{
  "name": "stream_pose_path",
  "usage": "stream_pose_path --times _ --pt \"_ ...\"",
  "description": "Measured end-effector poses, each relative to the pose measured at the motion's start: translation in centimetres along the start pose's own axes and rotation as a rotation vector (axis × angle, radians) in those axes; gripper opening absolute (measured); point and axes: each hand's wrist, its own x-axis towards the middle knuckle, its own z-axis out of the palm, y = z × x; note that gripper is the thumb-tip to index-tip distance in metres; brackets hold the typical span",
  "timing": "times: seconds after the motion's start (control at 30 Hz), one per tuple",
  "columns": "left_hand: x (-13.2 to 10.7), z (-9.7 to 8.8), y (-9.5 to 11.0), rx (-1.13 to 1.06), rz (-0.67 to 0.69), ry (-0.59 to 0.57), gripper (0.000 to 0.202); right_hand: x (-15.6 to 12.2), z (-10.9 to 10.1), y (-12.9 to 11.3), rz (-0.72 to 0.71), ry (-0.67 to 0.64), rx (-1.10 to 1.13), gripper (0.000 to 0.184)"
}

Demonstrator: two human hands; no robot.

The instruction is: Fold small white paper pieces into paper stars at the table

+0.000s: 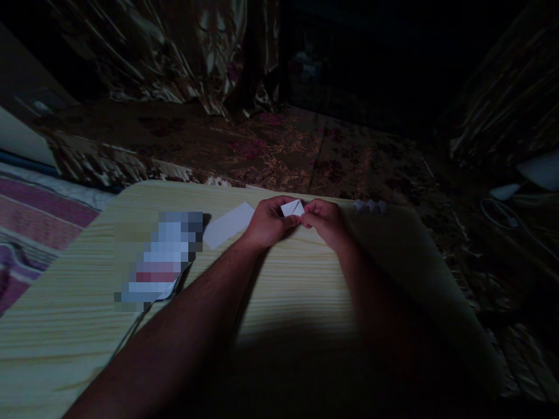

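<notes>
The room was dim, with light apparently falling from the left, where the table (74, 279) looked pale while its right end sank into murk. A broad, soft shadow darkened its near middle, and the right forearm (356, 267) faded toward black. The curtain (213, 52) had a faint sheen. The folded paper (290, 209) showed bright but soft. Mosaic blocks masked a pale object (168, 289); wide-angle stretch pulled at the edges
</notes>
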Motion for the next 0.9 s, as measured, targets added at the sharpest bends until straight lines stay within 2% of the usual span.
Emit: stream_pose_path --times 0.2,0.57,0.9 --pt "0.0 -0.02 -0.3 0.025 -0.001 0.03 0.029 -0.06 -0.05 0.03 0.023 0.028 -0.011 0.01" --pt "-0.03 0.06 -0.07 -0.019 -0.013 0.063 0.027 0.17 -0.09 0.5 0.018 0.016 0.043 0.014" --pt "-0.03 -0.05 -0.01 -0.023 -0.024 0.052 0.025 -0.01 0.27 -0.18 0.044 0.037 0.002 0.012"
